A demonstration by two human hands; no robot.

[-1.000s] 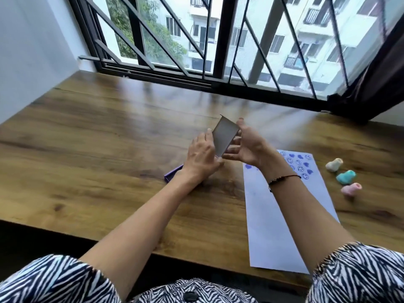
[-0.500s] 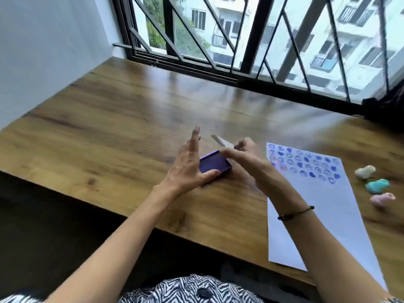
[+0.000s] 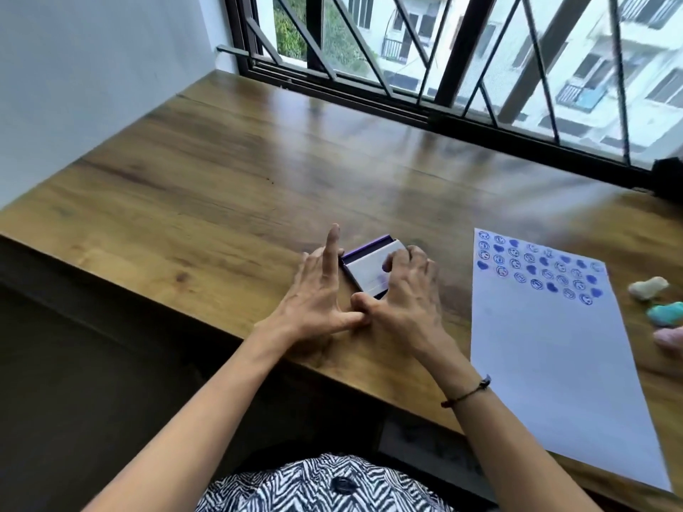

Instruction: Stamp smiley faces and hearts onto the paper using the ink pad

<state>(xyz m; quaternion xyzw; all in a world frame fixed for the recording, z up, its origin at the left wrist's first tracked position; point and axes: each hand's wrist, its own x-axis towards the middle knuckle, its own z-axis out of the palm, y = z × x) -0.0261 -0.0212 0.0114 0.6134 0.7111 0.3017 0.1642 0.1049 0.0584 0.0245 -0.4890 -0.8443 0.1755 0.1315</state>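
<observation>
The ink pad (image 3: 369,269) sits just below the middle of the frame on the wooden table (image 3: 221,186): a small purple case with a pale lid lying over it, a purple smear showing through near the lower end. The left hand (image 3: 318,301) rests against the pad's left side with its fingers spread and the index finger raised off the surface; whether it grips the case cannot be told. The right hand (image 3: 406,293) lies over the pad's right side, fingertips curled onto the lid and pressing on it. The two thumbs touch below the pad.

One sheet of white paper (image 3: 554,364) lies in the right half of the frame, apart from the pad, its top covered by four rough rows of blue smileys and hearts (too blurred to count surely). Three stamps are at the right edge: a cream stamp (image 3: 648,288), a teal stamp (image 3: 667,314) below it, and a pink stamp (image 3: 670,338) cut off by the frame.

The pad is near the table's front edge, which runs diagonally from middle left to lower right. The tabletop to the upper left and toward the barred window (image 3: 480,49) is bare wood.
</observation>
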